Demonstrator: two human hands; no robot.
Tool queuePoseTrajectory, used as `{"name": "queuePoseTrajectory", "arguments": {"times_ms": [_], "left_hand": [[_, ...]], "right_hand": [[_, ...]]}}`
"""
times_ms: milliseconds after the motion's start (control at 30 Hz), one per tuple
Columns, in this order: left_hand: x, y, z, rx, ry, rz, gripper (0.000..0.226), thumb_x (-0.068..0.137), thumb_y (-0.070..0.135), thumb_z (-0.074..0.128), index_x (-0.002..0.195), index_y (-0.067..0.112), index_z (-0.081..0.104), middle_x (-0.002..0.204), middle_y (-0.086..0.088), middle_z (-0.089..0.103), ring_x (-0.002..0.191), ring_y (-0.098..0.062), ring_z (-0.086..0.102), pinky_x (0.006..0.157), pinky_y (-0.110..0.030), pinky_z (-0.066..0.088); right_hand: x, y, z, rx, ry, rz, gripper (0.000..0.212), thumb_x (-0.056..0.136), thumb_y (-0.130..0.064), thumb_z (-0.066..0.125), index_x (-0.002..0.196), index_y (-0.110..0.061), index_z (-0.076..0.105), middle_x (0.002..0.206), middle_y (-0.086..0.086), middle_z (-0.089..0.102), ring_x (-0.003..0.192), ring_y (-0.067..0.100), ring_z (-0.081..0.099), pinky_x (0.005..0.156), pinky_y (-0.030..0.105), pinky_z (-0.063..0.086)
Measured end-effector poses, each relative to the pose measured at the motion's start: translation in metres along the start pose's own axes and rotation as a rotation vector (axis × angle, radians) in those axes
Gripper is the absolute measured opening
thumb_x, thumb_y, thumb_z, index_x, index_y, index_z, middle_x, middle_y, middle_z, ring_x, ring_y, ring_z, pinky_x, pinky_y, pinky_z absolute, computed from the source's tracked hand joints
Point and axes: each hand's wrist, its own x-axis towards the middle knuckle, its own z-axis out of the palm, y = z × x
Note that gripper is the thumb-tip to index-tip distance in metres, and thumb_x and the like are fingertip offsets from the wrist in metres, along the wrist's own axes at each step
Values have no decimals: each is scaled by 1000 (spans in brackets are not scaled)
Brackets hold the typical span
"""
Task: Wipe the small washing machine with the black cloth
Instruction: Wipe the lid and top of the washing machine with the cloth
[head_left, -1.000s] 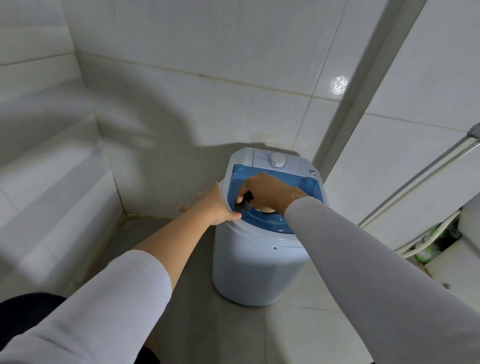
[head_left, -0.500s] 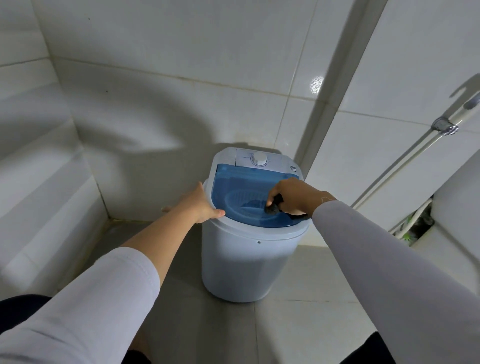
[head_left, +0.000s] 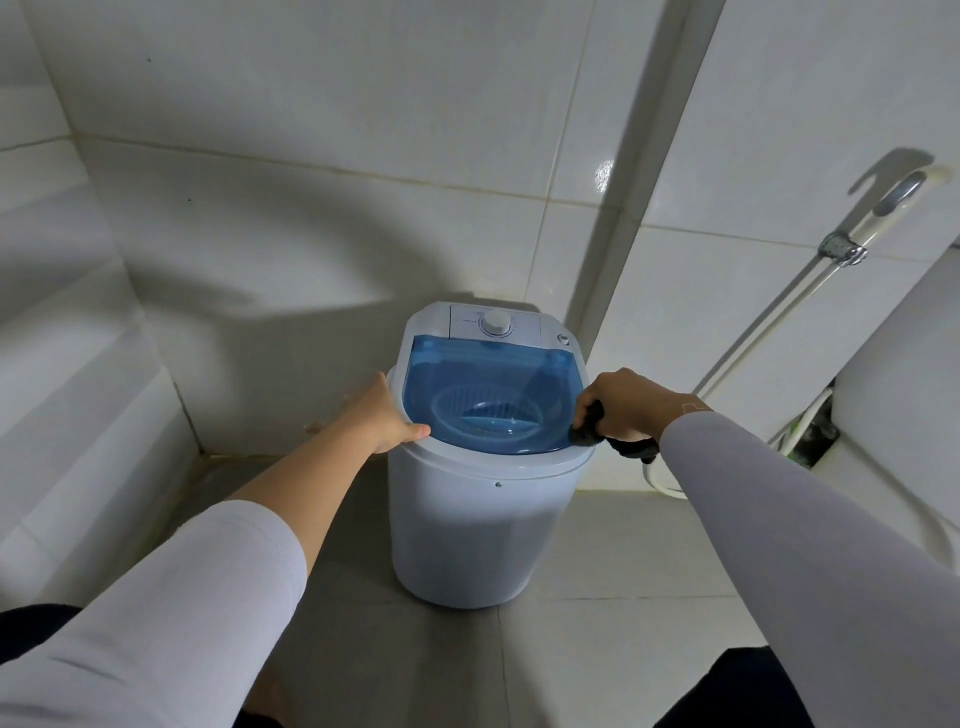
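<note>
The small washing machine (head_left: 467, 525) is a white round tub with a see-through blue lid (head_left: 488, 384) and a white dial (head_left: 495, 323) at the back; it stands on the floor in a tiled corner. My right hand (head_left: 621, 402) is closed on the bunched black cloth (head_left: 589, 426) and presses it on the lid's right front edge; a tail of cloth hangs below the wrist. My left hand (head_left: 382, 415) lies flat against the machine's left rim, thumb on top, fingers spread down the side.
White tiled walls close in behind and on the left. A spray hose with a metal fitting (head_left: 841, 252) runs down the right wall. A white toilet (head_left: 893, 415) stands at the right. The grey tiled floor (head_left: 597, 571) lies in front.
My right hand has dragged the black cloth across the blue lid from its left middle to the right front edge. My left hand has stayed on the left rim.
</note>
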Motion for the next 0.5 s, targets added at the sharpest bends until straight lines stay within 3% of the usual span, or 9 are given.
{"name": "queuePoseTrajectory", "arguments": {"times_ms": [167,333,500], "left_hand": [[-20,10,-3,-88,-5,125,88,80,28,75,150,19,22,152,-5,37,136,-30,40,110,-44,34],[-27,1,-6,-173,0,182,85,86,26,68,153,23,15,155,-2,33,140,-28,35,112,-41,30],[-23,-9,-6,-140,-26,229,68,99,19,47,153,25,7,157,6,28,148,-24,18,119,-46,21]], "right_hand": [[2,-27,-22,78,100,-97,30,84,-8,54,99,-27,72,112,4,66,102,24,59,89,31,49],[16,-87,-20,48,124,-281,35,86,-7,52,110,-26,69,119,4,64,111,24,57,89,26,41],[23,-130,-1,-79,100,-411,38,89,-7,50,118,-28,64,123,4,60,111,25,55,94,32,44]]}}
